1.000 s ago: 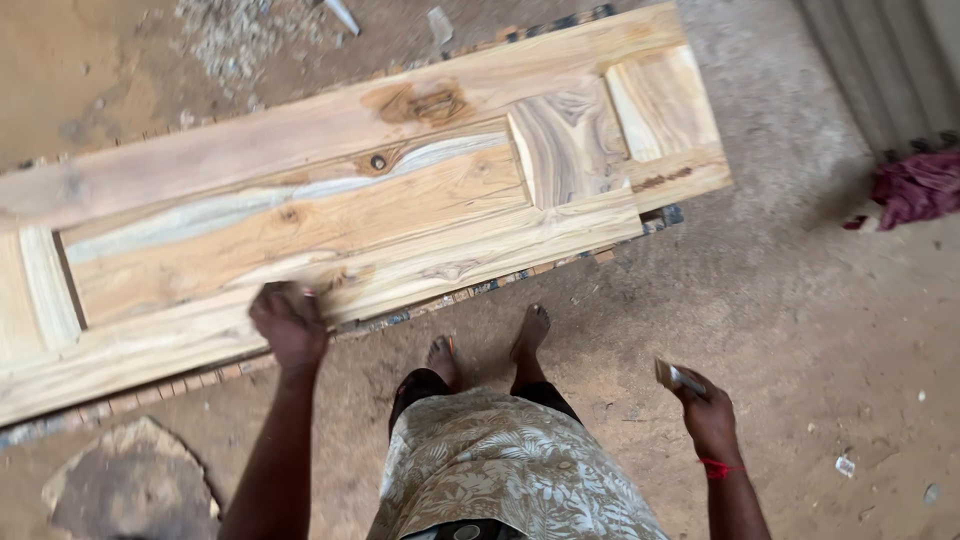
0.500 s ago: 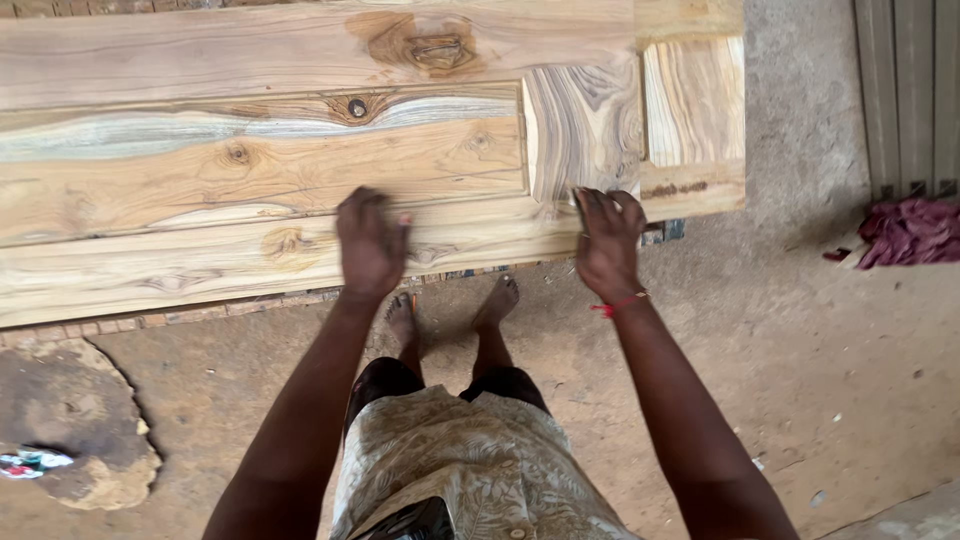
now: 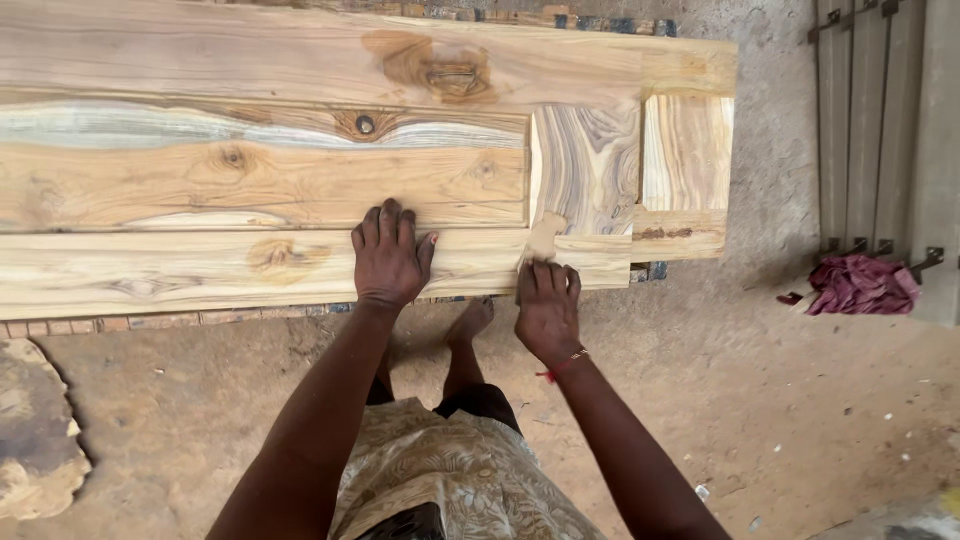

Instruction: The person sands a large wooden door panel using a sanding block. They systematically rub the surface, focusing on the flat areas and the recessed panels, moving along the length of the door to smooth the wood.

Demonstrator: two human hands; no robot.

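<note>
At the far left, a flat grey-brown slab of stone [image 3: 35, 430] lies on the dirt floor [image 3: 800, 400], just below the near edge of the long pale wooden panelled door [image 3: 250, 180], which lies flat and low, resting on a row of patterned blocks [image 3: 120, 322] that peek out under its edge. The left hand [image 3: 390, 255] now lies spread, palm down, on the door's near rail; half a second ago it was raised in a blur, so it has settled to steady the wood. Further right, the right hand [image 3: 547, 305] has slid back down from the upright mid rail to the door's near edge. It presses a small pale sheet, seemingly sandpaper [image 3: 545, 238], against the wood with its fingers curled over it; a second ago it hung by the person's side holding something small. Both hands are thus on the door, so rubbing of the near rail seems under way. At the right, a crumpled maroon cloth [image 3: 862, 283] lies by a grey metal gate [image 3: 880, 130].
</note>
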